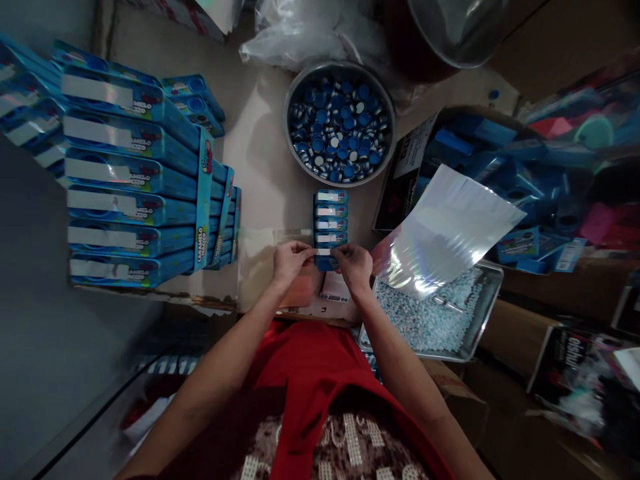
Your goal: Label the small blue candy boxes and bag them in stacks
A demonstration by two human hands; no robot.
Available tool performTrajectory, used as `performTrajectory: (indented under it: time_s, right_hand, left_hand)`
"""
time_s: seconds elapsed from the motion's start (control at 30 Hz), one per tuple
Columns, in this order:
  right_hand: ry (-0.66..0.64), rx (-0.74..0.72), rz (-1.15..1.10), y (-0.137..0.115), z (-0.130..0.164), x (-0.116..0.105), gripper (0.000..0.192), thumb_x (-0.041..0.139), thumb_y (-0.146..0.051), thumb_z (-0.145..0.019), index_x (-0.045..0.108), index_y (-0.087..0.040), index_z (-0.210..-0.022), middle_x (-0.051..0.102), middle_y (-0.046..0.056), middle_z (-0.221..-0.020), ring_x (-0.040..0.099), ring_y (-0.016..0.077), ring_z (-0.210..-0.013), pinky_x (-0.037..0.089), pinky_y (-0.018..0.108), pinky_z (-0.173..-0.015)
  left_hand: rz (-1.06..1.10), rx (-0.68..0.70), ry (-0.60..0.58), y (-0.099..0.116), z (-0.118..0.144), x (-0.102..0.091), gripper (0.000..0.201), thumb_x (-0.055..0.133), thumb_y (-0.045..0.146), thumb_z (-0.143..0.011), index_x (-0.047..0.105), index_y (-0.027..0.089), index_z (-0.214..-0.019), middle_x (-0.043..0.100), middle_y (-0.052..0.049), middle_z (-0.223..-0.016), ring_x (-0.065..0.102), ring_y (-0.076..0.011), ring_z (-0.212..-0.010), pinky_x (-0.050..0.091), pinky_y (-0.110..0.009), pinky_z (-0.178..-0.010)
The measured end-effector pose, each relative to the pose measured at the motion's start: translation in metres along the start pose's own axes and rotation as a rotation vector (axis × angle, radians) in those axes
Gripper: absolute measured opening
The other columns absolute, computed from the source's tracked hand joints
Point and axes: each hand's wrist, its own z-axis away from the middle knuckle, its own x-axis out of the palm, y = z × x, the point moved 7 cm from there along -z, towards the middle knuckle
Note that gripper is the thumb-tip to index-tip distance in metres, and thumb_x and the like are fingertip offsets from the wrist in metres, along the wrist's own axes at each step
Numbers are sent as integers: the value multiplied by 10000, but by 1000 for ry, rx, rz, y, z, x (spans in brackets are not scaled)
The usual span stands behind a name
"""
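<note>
A column of small blue candy boxes (331,211) stands on the table in front of me, each with a white strip along its face. At the near end of the column, a white sticker strip (324,252) stretches between my two hands, over a blue box. My left hand (291,261) pinches the strip's left end. Its right end is between the fingertips of my right hand (356,264). Whether the strip is stuck down there, I cannot tell. Just below my hands are a small digital scale (336,288) and an orange flat block (299,292).
Behind the column sits a metal bowl (340,177) of blue-and-white caps. Stacked blue boxes (117,177) fill the left side. On the right, a shiny sheet (450,223) lies partly over a metal tray (493,300) of small pale pellets, beside a carton of blue boxes (470,143).
</note>
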Motion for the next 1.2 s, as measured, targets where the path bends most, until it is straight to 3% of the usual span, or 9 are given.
performTrajectory:
  time_s: [0.17,0.27,0.37,0.47,0.57,0.63,0.83,1.07,1.2]
  right_hand:
    - [162,110,62,16,-8,-16,541,859,-532,-626,643,-180,-976,716,96,-859,661,269,-804,447,321,-681]
    - [140,76,-140,13,2,-27,540,824,-586,-666,592,-200,-964,672,52,-822,634,229,-766,470,311,-663]
    - [104,54,-395,-2,22,-39,497,759,-635,-734,560,-218,-916,639,19,-812,613,187,-749,488,288,-643]
    - [39,85,-584,-20,38,-41,479,738,-635,-756,542,-217,-885,622,6,-809,600,162,-739,490,266,-615]
    - [-43,112,-705,-33,47,-33,460,738,-614,-765,526,-216,-856,593,-18,-774,559,126,-671,464,238,-571]
    - [-77,126,-766,-34,50,-28,462,750,-604,-757,511,-219,-847,572,-34,-754,538,112,-634,448,229,-550]
    - [-179,110,-797,-8,61,-22,506,879,-418,-632,566,-206,-968,663,-32,-770,628,135,-691,494,249,-668]
    - [114,-20,-489,15,51,-18,267,778,-343,-692,628,-202,-862,701,1,-801,670,177,-739,509,286,-717]
    - [166,-45,-408,15,39,-3,234,727,-328,-707,587,-221,-861,679,-24,-786,653,166,-734,498,268,-713]
  left_hand:
    - [103,-49,107,-24,-18,-1,463,867,247,-556,688,140,-970,713,-26,-735,656,-159,-636,529,-278,-622]
    - [-57,116,215,-8,-5,-13,566,836,273,-631,662,174,-1160,714,-17,-813,664,-158,-699,516,-258,-649]
    - [-209,263,241,13,28,-20,365,744,411,-804,703,200,-1099,719,-34,-882,659,-157,-744,509,-258,-691]
    - [-83,141,-2,7,57,-6,476,680,593,-855,733,167,-1060,724,-77,-921,649,-167,-742,507,-266,-655]
    - [205,-75,-297,-10,77,19,738,713,736,-760,695,167,-1230,729,-122,-1047,679,-206,-837,542,-292,-674]
    - [294,-158,-365,-18,84,28,748,811,700,-678,707,175,-1201,733,-119,-1045,681,-201,-829,551,-298,-697]
    - [169,-92,-133,-20,79,4,463,890,559,-641,727,160,-811,692,-32,-742,600,-133,-639,506,-258,-630]
    - [-120,56,14,4,64,-14,368,842,499,-700,756,153,-790,691,-29,-671,593,-145,-597,459,-257,-587]
    - [-224,95,51,3,52,-14,329,812,485,-721,756,168,-791,703,-30,-681,608,-153,-600,453,-259,-588]
